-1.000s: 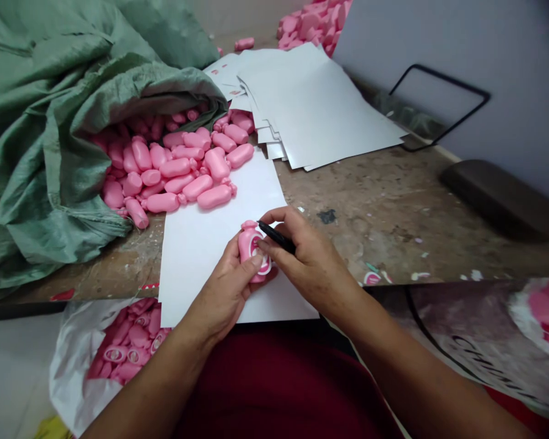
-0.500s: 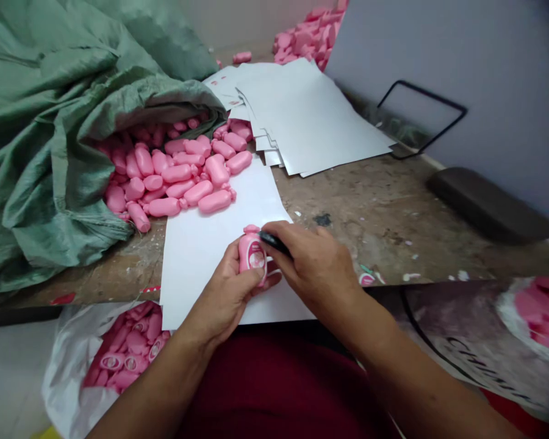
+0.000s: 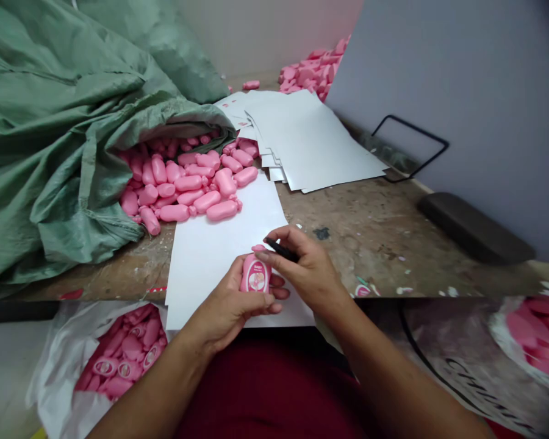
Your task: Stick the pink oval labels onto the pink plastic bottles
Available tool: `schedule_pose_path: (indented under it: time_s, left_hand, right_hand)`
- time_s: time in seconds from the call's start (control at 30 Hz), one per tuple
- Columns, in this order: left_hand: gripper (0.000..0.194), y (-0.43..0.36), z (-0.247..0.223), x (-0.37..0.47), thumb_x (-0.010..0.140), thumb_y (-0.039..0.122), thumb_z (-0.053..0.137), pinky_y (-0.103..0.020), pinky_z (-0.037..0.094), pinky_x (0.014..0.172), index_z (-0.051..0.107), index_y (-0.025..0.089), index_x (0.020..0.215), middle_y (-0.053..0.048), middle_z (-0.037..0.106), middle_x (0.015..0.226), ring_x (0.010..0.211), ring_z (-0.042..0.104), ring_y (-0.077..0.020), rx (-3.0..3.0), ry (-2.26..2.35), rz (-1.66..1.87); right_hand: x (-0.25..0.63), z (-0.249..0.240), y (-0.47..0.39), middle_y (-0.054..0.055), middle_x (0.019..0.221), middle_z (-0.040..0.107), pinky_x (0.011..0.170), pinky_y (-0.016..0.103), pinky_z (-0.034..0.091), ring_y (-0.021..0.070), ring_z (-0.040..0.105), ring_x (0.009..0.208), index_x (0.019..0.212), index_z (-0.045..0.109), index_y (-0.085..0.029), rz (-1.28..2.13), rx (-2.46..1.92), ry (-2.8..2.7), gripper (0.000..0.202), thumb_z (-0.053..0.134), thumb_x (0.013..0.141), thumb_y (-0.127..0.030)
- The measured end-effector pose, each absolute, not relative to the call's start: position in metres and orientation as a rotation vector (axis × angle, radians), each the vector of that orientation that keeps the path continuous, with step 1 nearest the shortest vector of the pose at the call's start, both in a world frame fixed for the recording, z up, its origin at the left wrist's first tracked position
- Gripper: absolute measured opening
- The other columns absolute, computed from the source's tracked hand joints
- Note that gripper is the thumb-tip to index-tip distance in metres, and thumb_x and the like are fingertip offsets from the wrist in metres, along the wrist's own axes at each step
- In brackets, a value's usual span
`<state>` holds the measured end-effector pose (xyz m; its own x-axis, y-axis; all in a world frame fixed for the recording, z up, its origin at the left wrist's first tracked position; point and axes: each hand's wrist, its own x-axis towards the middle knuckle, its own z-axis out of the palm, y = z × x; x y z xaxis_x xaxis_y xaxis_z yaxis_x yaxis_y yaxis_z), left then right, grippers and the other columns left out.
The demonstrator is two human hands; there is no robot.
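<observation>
The left hand (image 3: 244, 297) grasps the pink bottle (image 3: 256, 274), thumb across its lower front and fingers behind, keeping it upright with the oval "BABY" label facing up toward the camera. The bottle lies between the two hands, above the white sheet (image 3: 219, 262) at the worktop's (image 3: 348, 225) front edge. The right hand (image 3: 306, 268) grips a black tool (image 3: 281, 249) just beside the bottle's neck, its thumb at the upper part of the bottle. Beyond them, unlabelled pink bottles (image 3: 190, 183) spill from a green sack (image 3: 91, 164) onto the sheet's far left corner.
</observation>
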<state>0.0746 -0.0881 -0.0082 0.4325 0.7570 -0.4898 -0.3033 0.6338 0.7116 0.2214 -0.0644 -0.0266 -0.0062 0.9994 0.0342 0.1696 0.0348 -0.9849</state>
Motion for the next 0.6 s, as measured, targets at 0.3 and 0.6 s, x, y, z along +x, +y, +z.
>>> schedule_pose_path:
  time_s: [0.3, 0.6]
  left_hand:
    - [0.065, -0.129, 0.002, -0.055, 0.069, 0.041, 0.084, -0.030, 0.059, 0.075, 0.058, 0.025, 0.127, -0.008, 0.074, 0.104, 0.089, 0.073, -0.0223, 0.735, 1.418, 0.717]
    - [0.081, -0.174, 0.000, -0.149, 0.069, 0.068, 0.070, -0.058, 0.041, 0.112, 0.057, 0.022, 0.134, -0.015, 0.060, 0.142, 0.126, 0.060, -0.0355, 1.203, 2.157, 0.661]
  right_hand:
    - [0.258, -0.027, -0.081, 0.001, 0.075, 0.067, 0.063, 0.030, 0.041, 0.0178, 0.059, 0.067, 0.087, 0.064, -0.022, 0.707, -1.466, -1.749, 0.017, 0.060, 0.090, -0.039]
    - [0.247, -0.063, -0.129, 0.012, 0.117, 0.074, 0.067, 0.034, 0.047, 0.0207, 0.070, 0.076, 0.106, 0.064, -0.022, -0.001, -1.070, -2.390, 0.025, 0.041, 0.104, -0.030]
